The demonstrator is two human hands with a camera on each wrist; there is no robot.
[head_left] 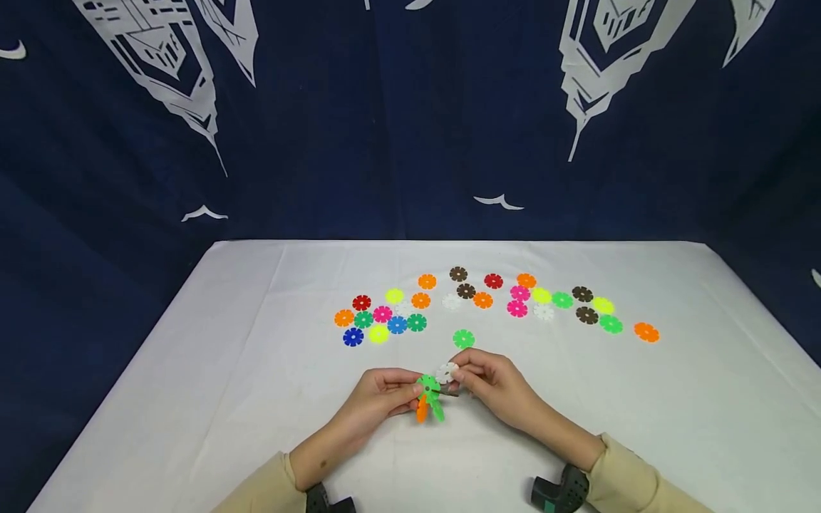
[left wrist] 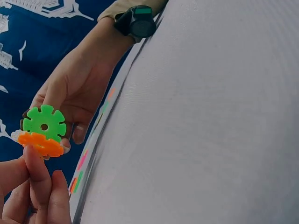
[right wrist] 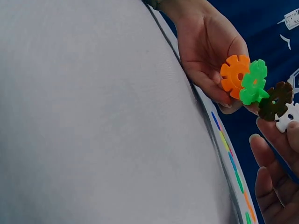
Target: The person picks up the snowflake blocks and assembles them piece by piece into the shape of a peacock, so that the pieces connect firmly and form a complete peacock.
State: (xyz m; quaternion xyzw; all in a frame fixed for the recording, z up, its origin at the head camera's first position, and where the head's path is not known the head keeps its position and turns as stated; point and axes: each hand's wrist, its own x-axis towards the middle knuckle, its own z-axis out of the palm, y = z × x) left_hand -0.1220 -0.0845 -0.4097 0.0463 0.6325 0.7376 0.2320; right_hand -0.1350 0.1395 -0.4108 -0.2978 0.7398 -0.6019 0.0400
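Over the near middle of the table, my left hand [head_left: 388, 395] pinches a joined cluster of notched plastic discs. The cluster has a green disc [head_left: 428, 385], an orange disc [right wrist: 232, 77] and a brown disc [right wrist: 275, 102]; another green disc [head_left: 437, 408] juts downward. My right hand [head_left: 497, 385] pinches a white notched disc [right wrist: 288, 116] between thumb and fingers. In the right wrist view the white disc meets the brown disc's edge; whether their slots are engaged, I cannot tell. The left wrist view shows the orange disc [left wrist: 41, 144] beside the left fingertips.
Loose discs lie across the table's far half: a left group with a dark blue disc [head_left: 353, 337], a middle group with a red disc [head_left: 493, 281], and a right group ending at an orange disc [head_left: 646, 332]. One green disc [head_left: 464, 338] lies just beyond the right hand.
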